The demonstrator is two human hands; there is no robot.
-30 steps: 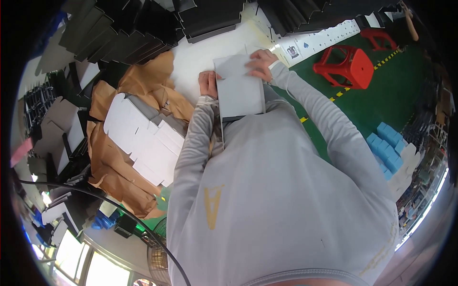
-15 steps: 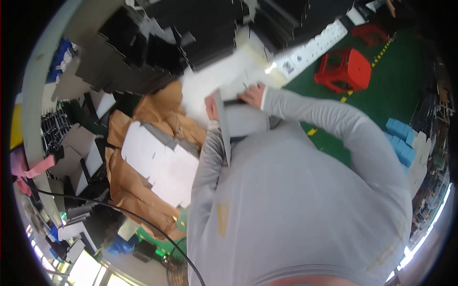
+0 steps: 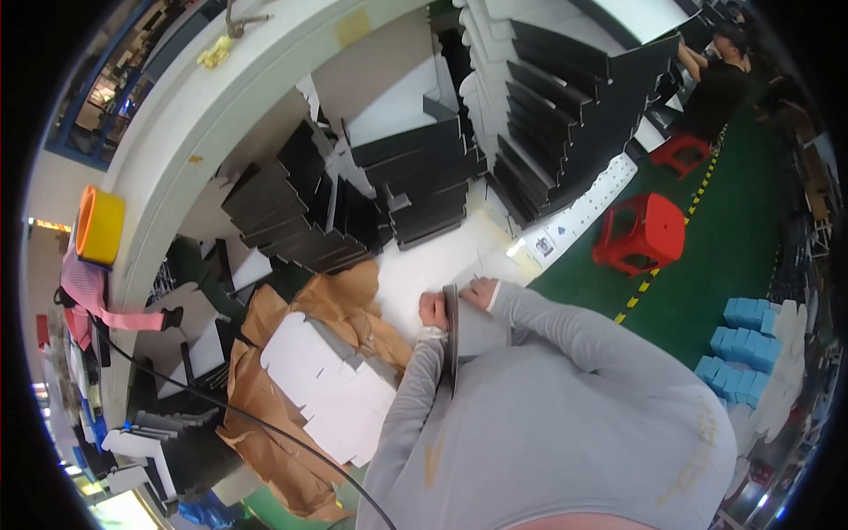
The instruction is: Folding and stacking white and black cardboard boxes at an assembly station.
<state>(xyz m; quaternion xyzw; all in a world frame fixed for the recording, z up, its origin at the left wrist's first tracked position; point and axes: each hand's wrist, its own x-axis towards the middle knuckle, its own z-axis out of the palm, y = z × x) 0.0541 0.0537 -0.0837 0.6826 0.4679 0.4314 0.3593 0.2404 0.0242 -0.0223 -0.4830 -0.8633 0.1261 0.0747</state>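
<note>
Head view: grey sleeves hide most of the card panel (image 3: 452, 331) both hands grip.

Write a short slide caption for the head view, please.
Both hands, left hand and right hand, hold a grey cardboard sheet above a white table.

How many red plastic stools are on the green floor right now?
2. One red stool stands just right of the white worktable; a second red stool sits farther back, beside a person in black. Others may be hidden behind the stacks.
</note>
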